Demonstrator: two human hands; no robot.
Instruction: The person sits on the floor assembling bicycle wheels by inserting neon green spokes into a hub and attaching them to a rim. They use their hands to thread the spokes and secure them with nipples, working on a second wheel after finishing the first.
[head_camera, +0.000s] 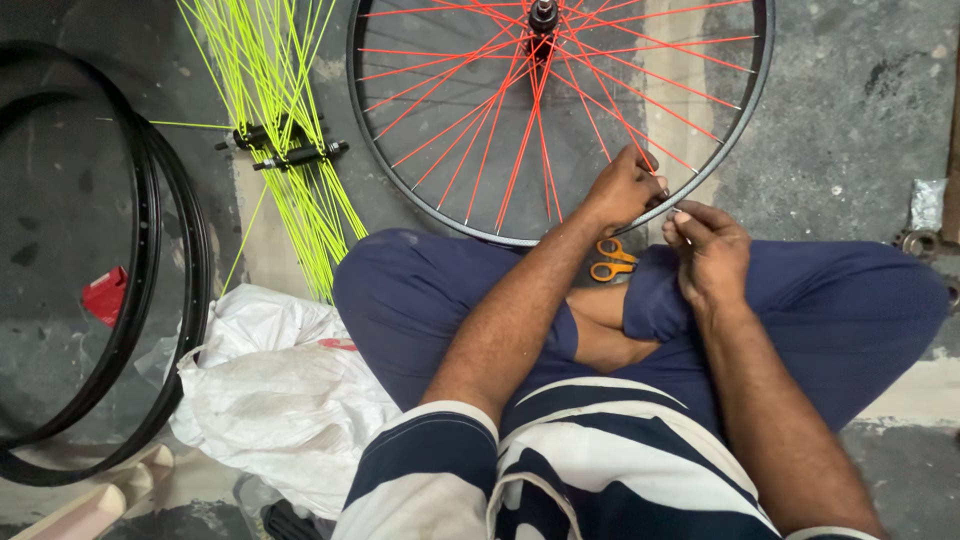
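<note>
We sit cross-legged on the concrete floor (850, 90) with the wheel (560, 120) lying flat in front of our knees, so its near rim stays within reach of both hands. Its spokes are orange-red and run from the hub (543, 14) to the black rim.

Our left hand (622, 188) rests on the near rim, fingers curled and pressed together around a spoke end; what exactly they pinch we cannot tell. Our right hand (708, 248) hovers just beside it, thumb and forefinger pinched on a small pale part too small to identify.

The orange-handled scissors (611, 258) lie between our knees, directly under the hands, close for pickup.

To the left, 2 hubs with yellow-green spokes (285, 150) fan out loose on the floor. 2 bare black rims (150, 250) lie stacked further left. A white sack (285, 390) lies crumpled beside our left knee; its contents are hidden.
</note>
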